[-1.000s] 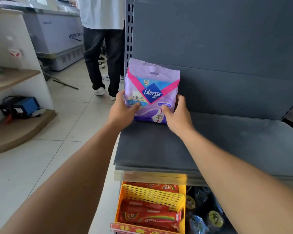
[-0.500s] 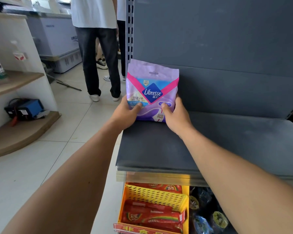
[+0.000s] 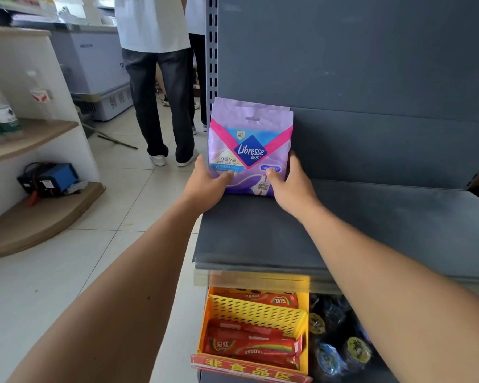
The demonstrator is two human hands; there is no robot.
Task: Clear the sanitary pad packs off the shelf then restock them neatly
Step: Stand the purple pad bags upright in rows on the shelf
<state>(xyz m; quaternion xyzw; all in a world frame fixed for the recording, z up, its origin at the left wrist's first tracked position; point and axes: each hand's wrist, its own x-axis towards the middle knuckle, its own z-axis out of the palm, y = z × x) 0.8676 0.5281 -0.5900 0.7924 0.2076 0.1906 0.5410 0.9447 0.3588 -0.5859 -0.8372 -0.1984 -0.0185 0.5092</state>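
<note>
Far to the left of the grey shelf, a pale wooden side unit carries water bottles, and a blue box with cables sits on its lower board. Nearer the shelf, a white chest freezer stands on the tiled floor, and a bystander in dark trousers and a white top stands just off the shelf's left upright.

On the shelf itself, at its back left corner, the sanitary pad packs stand upright against the back panel; the purple Libresse front faces out, and edges of more packs show behind it. The left hand grips the lower left side, thumb curled onto the front face, the other fingers hidden behind. The right hand holds the lower right side in the same manner, thumb on the front, fingers wrapped round the edge. The packs' base touches the shelf board.

Below the shelf's front lip, a yellow basket holds red rainbow-printed snack bars, and to its right lie dark wrapped items, too blurred to name.
</note>
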